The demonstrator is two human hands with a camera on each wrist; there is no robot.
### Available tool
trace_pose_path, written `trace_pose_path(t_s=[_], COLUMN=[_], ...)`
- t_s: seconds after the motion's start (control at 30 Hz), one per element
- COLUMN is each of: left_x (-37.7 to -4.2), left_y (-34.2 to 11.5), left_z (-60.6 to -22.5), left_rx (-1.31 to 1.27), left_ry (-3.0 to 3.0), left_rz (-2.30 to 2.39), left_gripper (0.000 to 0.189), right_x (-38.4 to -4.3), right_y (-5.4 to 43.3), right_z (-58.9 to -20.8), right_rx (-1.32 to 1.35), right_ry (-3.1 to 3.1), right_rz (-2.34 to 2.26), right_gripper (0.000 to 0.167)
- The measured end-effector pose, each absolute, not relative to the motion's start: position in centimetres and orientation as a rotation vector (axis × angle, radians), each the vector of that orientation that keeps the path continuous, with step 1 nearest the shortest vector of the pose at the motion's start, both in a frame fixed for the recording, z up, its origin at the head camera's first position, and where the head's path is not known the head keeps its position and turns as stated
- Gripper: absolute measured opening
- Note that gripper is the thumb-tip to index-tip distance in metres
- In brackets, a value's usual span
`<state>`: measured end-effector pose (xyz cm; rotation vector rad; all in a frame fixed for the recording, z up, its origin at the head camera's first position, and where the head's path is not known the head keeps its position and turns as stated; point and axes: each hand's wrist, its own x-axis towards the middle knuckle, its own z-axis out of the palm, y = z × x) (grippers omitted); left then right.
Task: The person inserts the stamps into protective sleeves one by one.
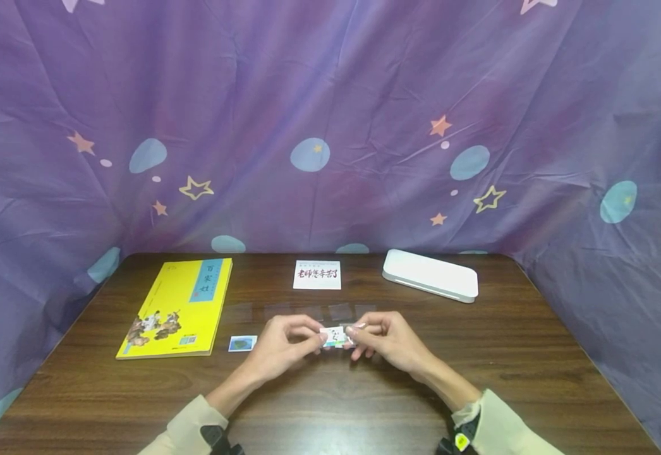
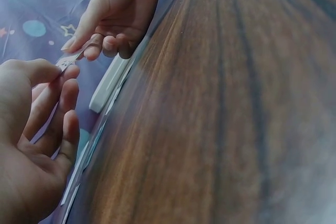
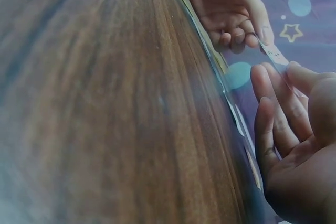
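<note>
A small white card [image 1: 333, 336] with dark handwriting and a blue-green lower edge is held between both hands, above the table. My left hand [image 1: 285, 344] pinches its left end between thumb and index finger. At the other end, my right hand [image 1: 393, 344] pinches a glossy clear plastic sleeve [image 3: 286, 78] that overlaps the card; fingers partly hide it. In the left wrist view the card [image 2: 65, 62] slants between the two pinches, with the remaining fingers loosely bent. A small card with a blue-and-green picture [image 1: 242, 343] lies just left of my left hand.
Several clear plastic rectangles [image 1: 340, 311] lie in a row behind the hands. Farther back are a white note with handwriting [image 1: 317, 275] and a white flat case [image 1: 430, 276]. A yellow book [image 1: 177, 308] lies on the left. A purple curtain [image 1: 330, 126] encloses the wooden table [image 1: 330, 411].
</note>
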<state>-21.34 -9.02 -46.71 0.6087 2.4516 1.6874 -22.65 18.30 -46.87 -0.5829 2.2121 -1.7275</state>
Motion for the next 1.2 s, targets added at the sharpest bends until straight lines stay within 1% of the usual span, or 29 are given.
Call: trace_pose_path(t_s=[0.27, 0.77, 1.2], left_x=[-21.25, -21.12, -21.21], left_y=[-8.85, -8.68, -8.74], left_z=[-46.69, -46.87, -46.89], left_rx=[0.638, 0.723, 0.763], left_ry=[2.412, 2.332, 2.327], left_rz=[1.684, 1.702, 1.716], left_gripper=[0.022, 0.023, 0.016], right_x=[-22.45, -22.16, -22.15], right_y=[18.1, 17.76, 17.81], right_z=[-46.79, -46.87, -46.89], right_rx=[-0.571, -0.613, -0.63], right_ry=[2.209, 2.183, 2.187], right_rz=[-1.732, -1.736, -1.75], right_gripper=[0.023, 0.022, 0.021])
